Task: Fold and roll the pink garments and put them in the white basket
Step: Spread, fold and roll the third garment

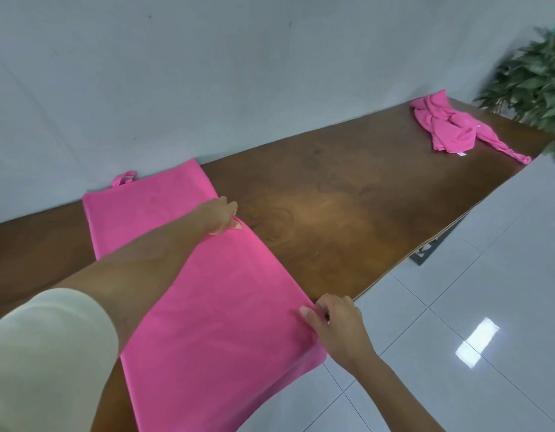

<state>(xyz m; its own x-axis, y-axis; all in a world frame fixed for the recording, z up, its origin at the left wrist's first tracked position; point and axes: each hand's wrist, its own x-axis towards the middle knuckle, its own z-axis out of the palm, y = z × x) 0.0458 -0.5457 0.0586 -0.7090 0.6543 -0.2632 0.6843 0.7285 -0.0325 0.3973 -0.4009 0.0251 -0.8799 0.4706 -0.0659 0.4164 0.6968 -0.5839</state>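
A pink garment (207,294) lies spread flat across the brown wooden table (348,207), reaching from the wall to past the near edge, with a small loop at its far end. My left hand (221,218) pinches its right edge near the middle of the table. Close to the table's near edge, my right hand (335,319) pinches the same right edge. A second pink garment (450,126) lies crumpled at the far right end of the table. The white basket is out of view.
A grey wall runs along the far side of the table. A green leafy plant (531,79) stands beyond the table's right end. White tiled floor (457,322) lies to the right and below the near edge.
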